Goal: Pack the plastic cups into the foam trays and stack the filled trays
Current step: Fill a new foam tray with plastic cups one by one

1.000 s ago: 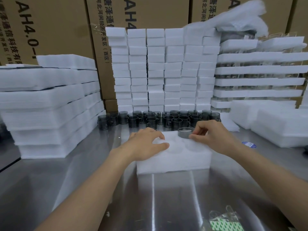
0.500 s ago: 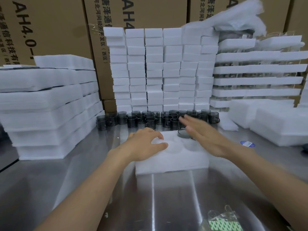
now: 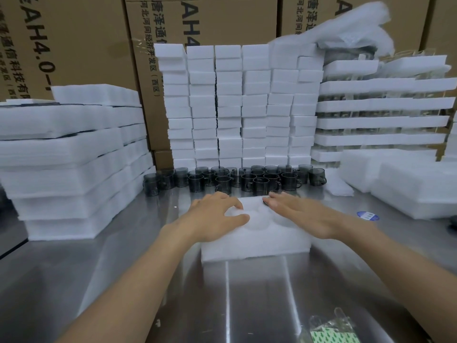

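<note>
At the middle of the table (image 3: 247,305), a foam tray (image 3: 257,246) is laid flat. The left hand (image 3: 212,219) is rested on its left part, fingers arched, the grip loose and closed on nothing. The right hand (image 3: 304,214) is spread flat over the right part, its grip wide. A dark cup (image 3: 265,202) is glimpsed under the fingertips, low in the tray. Just behind, loose cups (image 3: 247,179) are lined up before stacked foam blocks (image 3: 230,107).

Cups (image 3: 235,178) behind tray (image 3: 254,241); stacks (image 3: 237,105) behind cups.
</note>
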The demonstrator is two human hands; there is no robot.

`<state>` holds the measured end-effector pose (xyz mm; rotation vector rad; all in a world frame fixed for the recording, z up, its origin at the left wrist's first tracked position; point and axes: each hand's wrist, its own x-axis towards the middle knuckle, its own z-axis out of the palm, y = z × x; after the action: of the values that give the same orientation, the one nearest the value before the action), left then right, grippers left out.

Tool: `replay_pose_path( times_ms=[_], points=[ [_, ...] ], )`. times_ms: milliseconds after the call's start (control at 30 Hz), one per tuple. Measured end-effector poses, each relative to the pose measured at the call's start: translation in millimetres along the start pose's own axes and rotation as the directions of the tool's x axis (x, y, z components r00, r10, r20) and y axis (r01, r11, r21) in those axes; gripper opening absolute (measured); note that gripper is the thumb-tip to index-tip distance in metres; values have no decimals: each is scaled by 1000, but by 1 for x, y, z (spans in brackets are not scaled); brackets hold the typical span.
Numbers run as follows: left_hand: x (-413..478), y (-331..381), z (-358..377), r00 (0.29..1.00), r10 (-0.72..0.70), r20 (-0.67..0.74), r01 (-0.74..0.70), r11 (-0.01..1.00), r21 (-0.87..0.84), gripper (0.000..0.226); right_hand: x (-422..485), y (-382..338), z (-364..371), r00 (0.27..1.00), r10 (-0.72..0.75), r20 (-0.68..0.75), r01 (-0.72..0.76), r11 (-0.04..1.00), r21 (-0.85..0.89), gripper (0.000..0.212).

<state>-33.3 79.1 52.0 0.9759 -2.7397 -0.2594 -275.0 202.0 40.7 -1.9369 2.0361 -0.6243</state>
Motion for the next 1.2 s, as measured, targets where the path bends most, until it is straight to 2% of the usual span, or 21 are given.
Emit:
replay_pose_path(
  times_ms=[67,133,200,233,300,400,500,667,800,867,900,967,1067,1200],
  points=[
    [2,-7,0,999,30,-28,-32,995,-91,43,-2,1,-1,997,-23,-77,28,998,59,66],
    [6,-21,-2,992,27,-121,-67,938,-339,26,-3,4,-4,988,-5,-152,23,993,118,61],
    [10,-42,-1,965,-67,-254,-77,851,-520,12,-5,10,-7,985,24,-173,-1,991,132,60],
    [11,-55,1,941,-136,-309,-59,835,-547,12,-6,14,-7,986,39,-164,-19,992,125,59],
    [11,-82,10,914,-244,-323,45,854,-518,15,-6,21,-5,987,81,-135,-65,990,124,53],
    [13,-114,29,929,-291,-228,200,915,-351,19,-3,26,-1,984,107,-141,-87,986,143,48],
    [17,-121,31,907,-325,-268,228,914,-336,16,-2,26,2,979,97,-181,-64,981,181,48],
    [32,-133,24,917,-263,-301,240,964,-111,10,2,37,15,946,81,-314,8,962,272,51],
    [52,-146,21,879,-221,-423,241,970,-6,19,10,53,19,862,53,-504,48,981,185,47],
    [61,-155,20,839,-232,-493,260,965,-11,21,20,66,19,803,31,-596,48,992,117,34],
    [66,-160,20,819,-237,-523,267,964,-19,22,26,75,18,783,27,-621,37,995,90,27],
    [77,-169,21,782,-233,-578,271,962,-21,23,39,89,16,757,14,-653,-4,1000,16,27],
    [98,-178,21,747,-214,-629,275,961,0,26,62,99,8,741,-9,-672,-46,997,-64,30],
    [135,-192,8,783,-239,-574,308,951,24,39,104,102,-9,784,-44,-620,-100,976,-195,40]
  ],
)
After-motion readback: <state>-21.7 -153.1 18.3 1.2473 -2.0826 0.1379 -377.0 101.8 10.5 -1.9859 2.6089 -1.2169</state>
